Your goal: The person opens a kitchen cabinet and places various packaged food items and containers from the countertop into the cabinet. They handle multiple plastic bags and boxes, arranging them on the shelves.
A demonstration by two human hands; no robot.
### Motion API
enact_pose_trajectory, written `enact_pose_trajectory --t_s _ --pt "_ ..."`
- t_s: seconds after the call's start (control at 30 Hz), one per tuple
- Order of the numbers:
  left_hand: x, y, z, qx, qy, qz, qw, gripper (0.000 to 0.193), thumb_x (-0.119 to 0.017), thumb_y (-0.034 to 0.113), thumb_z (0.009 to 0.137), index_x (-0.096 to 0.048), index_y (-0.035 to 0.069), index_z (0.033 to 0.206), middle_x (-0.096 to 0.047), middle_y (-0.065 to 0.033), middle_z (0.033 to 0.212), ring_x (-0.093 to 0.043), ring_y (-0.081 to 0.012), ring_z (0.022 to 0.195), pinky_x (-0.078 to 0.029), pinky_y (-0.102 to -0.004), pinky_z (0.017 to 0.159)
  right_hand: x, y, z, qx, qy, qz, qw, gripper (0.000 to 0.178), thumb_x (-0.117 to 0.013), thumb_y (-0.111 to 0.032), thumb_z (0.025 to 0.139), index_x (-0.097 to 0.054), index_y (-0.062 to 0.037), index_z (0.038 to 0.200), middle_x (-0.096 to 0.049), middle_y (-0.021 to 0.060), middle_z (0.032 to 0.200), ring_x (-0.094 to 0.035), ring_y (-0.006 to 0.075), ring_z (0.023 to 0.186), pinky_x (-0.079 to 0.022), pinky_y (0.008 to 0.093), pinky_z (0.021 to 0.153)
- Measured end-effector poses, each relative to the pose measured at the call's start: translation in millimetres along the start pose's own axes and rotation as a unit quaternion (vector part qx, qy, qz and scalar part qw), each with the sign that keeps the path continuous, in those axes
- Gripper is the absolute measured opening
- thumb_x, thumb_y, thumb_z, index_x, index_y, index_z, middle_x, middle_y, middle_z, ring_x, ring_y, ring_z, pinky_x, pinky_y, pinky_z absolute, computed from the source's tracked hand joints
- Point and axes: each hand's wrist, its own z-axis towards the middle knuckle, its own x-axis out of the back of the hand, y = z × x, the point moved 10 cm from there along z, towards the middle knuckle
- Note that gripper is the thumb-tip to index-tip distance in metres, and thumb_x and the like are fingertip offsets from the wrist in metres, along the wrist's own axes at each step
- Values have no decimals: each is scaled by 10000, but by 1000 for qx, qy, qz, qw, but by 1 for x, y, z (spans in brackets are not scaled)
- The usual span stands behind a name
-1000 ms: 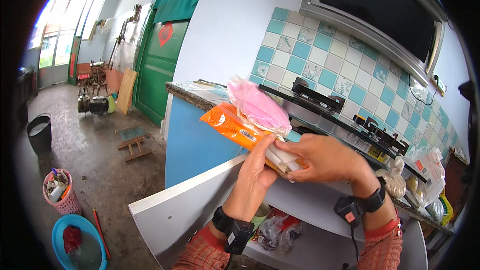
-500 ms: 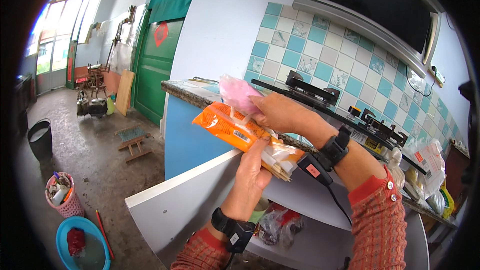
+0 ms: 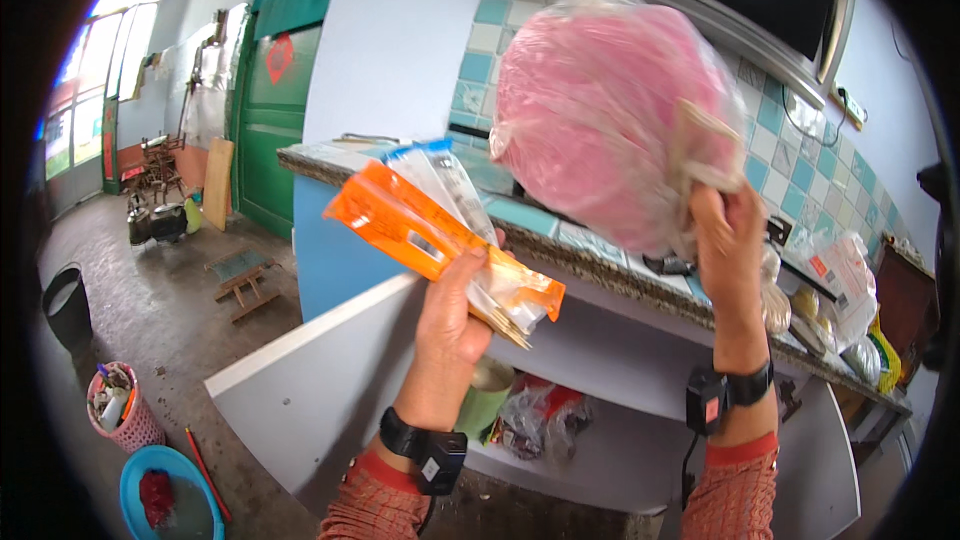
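Note:
My right hand (image 3: 725,240) is closed on the gathered, twisted neck of a clear plastic bag. A large, round, flat pink item in the bag (image 3: 610,120) is held up above the counter edge, tilted with its broad face toward me. My left hand (image 3: 450,315) grips an orange plastic packet (image 3: 395,225) over the open cabinet. Behind that packet, in the same grip, is a clear packet with a blue end (image 3: 440,175). Thin pale wooden sticks (image 3: 510,328) poke out below the fingers. The pink item hides most of the stove.
Below my hands the cabinet door (image 3: 310,380) hangs open. Inside stand a green container (image 3: 485,400) and plastic bags (image 3: 545,420). Several bags (image 3: 840,280) lie on the counter at right. On the floor at left are a blue basin (image 3: 135,475), a pink basket (image 3: 140,420) and a low stool (image 3: 240,280).
My right hand has moved right, away from the packets, lifting the pink item with it; its full round face now shows. The clear packet with the blue end has come into view.

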Motion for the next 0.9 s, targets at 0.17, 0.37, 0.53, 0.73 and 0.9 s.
enact_pose_trajectory --t_s 0.17,0.37,0.53,0.73,0.9 --pt "-2 1 -37 17 -18 60 998 559 -607 84 819 -362 36 1320 -568 -129 1162 -578 -215 922 -490 -370 817 88 52 -121 -129 99 78 984 146 -443 -23 874 -581 -40 828 -500 -73 670 -427 2 576 -325 181 503" --pt "10 -28 -111 128 6 150 980 459 -528 154 876 -384 44 1297 -508 -91 1134 -500 -176 838 -457 -369 665 150 124 -277 -408 -80 -6 909 88 -507 -43 817 -588 -18 795 -500 -74 658 -418 9 583 -316 187 491" --pt "42 -69 -179 249 57 187 948 442 -602 189 780 -462 -30 1138 -516 -95 984 -545 -206 701 -480 -393 622 187 187 -406 -472 -220 -261 813 131 -550 -72 793 -561 54 829 -505 28 625 -446 88 607 -412 298 529" --pt "107 -112 -256 426 150 161 878 455 -607 120 763 -468 29 1186 -579 -136 995 -559 -245 745 -466 -452 675 243 258 -527 -553 -86 -299 773 155 -532 -96 823 -545 54 782 -531 124 617 -520 129 620 -420 319 549" --pt "165 -150 -285 494 222 136 830 428 -578 69 805 -468 69 1219 -591 -117 1023 -557 -255 809 -468 -473 732 259 316 -577 -556 55 -271 784 129 -531 -85 848 -541 38 810 -537 67 657 -503 132 614 -404 305 545"
